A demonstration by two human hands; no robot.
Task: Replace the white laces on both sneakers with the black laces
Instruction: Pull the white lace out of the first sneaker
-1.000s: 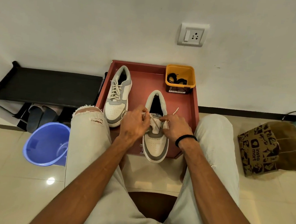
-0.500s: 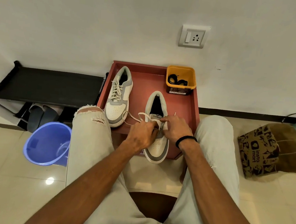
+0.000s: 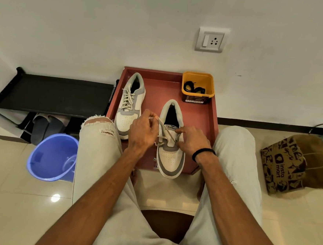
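Left hand pinches white lace, drawing it out; right hand grips right sneaker, steadying against pull.

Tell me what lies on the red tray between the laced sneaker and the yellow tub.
In the head view, only bare red tray lies between the laced sneaker and the yellow tub, which holds the black laces.
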